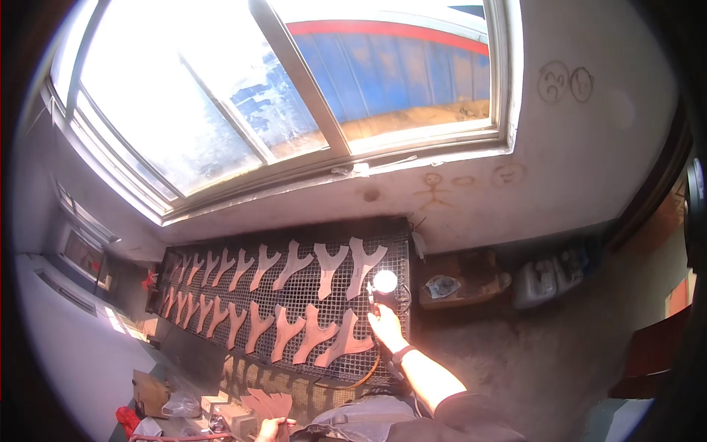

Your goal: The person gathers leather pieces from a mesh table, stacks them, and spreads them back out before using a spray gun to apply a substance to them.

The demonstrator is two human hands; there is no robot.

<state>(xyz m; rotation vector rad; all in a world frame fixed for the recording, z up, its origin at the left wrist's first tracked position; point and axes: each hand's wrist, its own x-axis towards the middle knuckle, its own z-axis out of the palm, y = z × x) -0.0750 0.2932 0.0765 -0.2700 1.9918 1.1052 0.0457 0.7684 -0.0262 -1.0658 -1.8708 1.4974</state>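
Observation:
My right hand [388,326] is closed around what looks like a spray gun [372,296] at the right end of a black mesh rack [395,254]. A bright, glaring round cup [384,281] sits on top of it, and an orange-brown hose [366,377] curves below. Two rows of flat, pinkish-brown Y-shaped pieces [287,334] lie on the rack; the nearest to this hand is the upper row's end piece [362,267]. At the lower edge, my left hand [272,429] grips a fanned bunch of similar flat pieces [266,404].
A large window [324,140] rises behind the rack, above a pale wall with drawings. On the floor at right stand a cardboard box [471,274] and white plastic jugs [536,283]. Lower left are a brown carton [149,393], a clear plastic bag [180,404] and a red item [127,420].

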